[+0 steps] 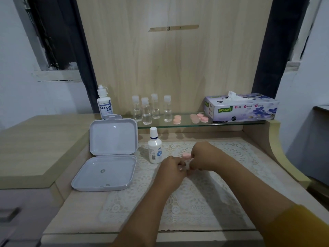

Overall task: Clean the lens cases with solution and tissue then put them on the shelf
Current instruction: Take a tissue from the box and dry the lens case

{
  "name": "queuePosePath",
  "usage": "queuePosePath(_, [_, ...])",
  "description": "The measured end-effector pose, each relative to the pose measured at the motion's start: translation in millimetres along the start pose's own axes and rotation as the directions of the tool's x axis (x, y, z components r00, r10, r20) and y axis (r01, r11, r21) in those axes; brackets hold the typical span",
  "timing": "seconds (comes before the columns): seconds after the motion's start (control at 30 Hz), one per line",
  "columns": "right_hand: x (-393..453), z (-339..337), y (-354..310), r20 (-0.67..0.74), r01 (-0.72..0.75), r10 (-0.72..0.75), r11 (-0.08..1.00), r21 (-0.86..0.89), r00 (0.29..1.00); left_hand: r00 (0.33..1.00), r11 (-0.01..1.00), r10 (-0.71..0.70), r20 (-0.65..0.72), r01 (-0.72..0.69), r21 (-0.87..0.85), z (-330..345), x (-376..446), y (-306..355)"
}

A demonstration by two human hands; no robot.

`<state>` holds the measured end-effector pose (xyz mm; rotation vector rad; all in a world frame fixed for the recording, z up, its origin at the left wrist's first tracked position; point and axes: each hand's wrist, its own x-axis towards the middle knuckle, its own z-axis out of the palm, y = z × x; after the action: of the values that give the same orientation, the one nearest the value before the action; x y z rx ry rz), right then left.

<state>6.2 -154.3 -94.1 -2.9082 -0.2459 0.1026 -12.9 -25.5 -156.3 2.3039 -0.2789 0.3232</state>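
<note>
Holding a pink lens case (187, 155) between them, both hands meet above the lace mat (195, 193). Right hand (203, 155): fingers curled tightly round the case, whose pink cap shows just left of its knuckles. Left hand (173, 167): fingers curled inward and touching the right hand's fingertips below the cap; whether it pinches the case itself or something else cannot be told. Just left of the grip stands a white solution bottle (154, 147); farther left lies an open grey box (106, 155). Beyond the grip, on the glass shelf (188, 124), rest more pink cases (199, 118), four clear bottles (151, 108), a larger bottle (104, 102) and, to the right, a tissue box (242, 107)
</note>
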Motion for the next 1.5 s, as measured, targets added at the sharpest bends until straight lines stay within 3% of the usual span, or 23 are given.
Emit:
queuePosePath(0.23, [-15,33,3,-0.287,-0.078,0.168,0.951,0.301,0.943,1.000,0.999,-0.019,-0.015,0.018,-0.046,-4,-4,3])
queuePosePath(0.5, [-33,55,5,-0.447,0.027,0.210,0.884,0.466,0.870,1.000,0.998,-0.024,-0.019,0.023,-0.064,-4,-4,5])
queuePosePath(0.57, [-36,53,9,-0.417,0.046,0.276,0.787,0.616,0.866,0.999,0.997,-0.032,-0.011,0.031,-0.073,-4,-4,3])
queuePosePath(0.67, [-41,45,17,-0.348,0.136,0.383,0.482,0.866,0.856,0.999,0.996,-0.045,-0.009,0.044,-0.079,-5,-4,4])
queuePosePath(0.73, [-43,43,17,-0.327,0.157,0.385,0.410,0.899,0.863,0.999,0.995,-0.050,-0.008,0.049,-0.087,-5,-5,3])
queuePosePath(0.8, [-42,45,16,-0.334,0.160,0.331,0.456,0.876,0.882,0.999,0.995,-0.050,-0.010,0.049,-0.091,-5,-5,3])
queuePosePath(0.93, [-37,51,16,-0.429,0.147,0.147,0.801,0.580,0.892,0.999,0.995,-0.043,-0.012,0.042,-0.092,-5,-5,3])
queuePosePath(1.0, [-34,53,17,-0.449,0.140,0.069,0.898,0.417,0.891,0.999,0.994,-0.047,-0.007,0.046,-0.097,-5,-6,4])
queuePosePath(1.27, [-34,54,15,-0.415,0.137,-0.007,0.949,0.284,0.910,0.999,0.997,-0.041,-0.008,0.041,-0.071,-3,-3,4])
queuePosePath(1.5, [-32,51,9,-0.362,0.143,-0.016,0.935,0.325,0.932,0.999,0.998,-0.048,0.001,0.048,-0.039,-3,-5,6])
